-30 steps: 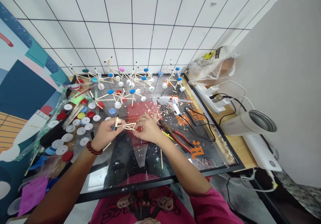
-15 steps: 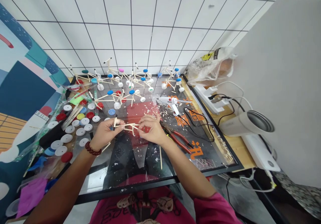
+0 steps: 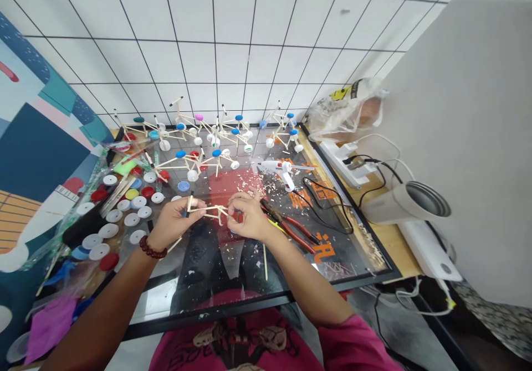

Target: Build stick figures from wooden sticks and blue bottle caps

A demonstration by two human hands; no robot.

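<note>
At the far side, a white tiled wall crossed by dark lines. Along the left, a board patterned in blue, pink and orange, with a purple sheet lying at near left. At far right, a clear bag printed yellow and black, then a white power strip with a black plug in it. Nearer on the right, a pale cup just beside a white box. Farther right, a tall grey panel.

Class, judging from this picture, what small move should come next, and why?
Perhaps the right hand should gently press the pale wooden stick frame at its joint: that hand pinches beside it, while the left hand holds the opposite end, near the black-ended crossbar.
</note>
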